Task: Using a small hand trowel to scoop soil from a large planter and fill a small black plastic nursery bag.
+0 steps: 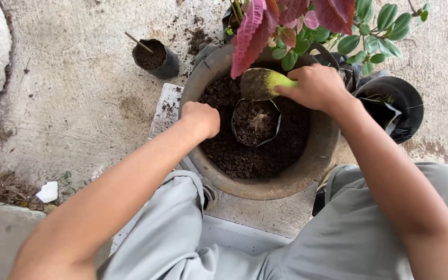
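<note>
Two hands work over the soil basin (307,166): the right hand (315,85) grips a trowel (259,84), the left hand (201,118) is clenched beside the small bag (255,122). Tipping soil slowly, centred over the steadied bag, should limit spilling.

Soil-caked trowel (259,83) with yellow-green handle, tilted over a small black grow bag (255,122) — upright, soil-filled, open-topped
</note>
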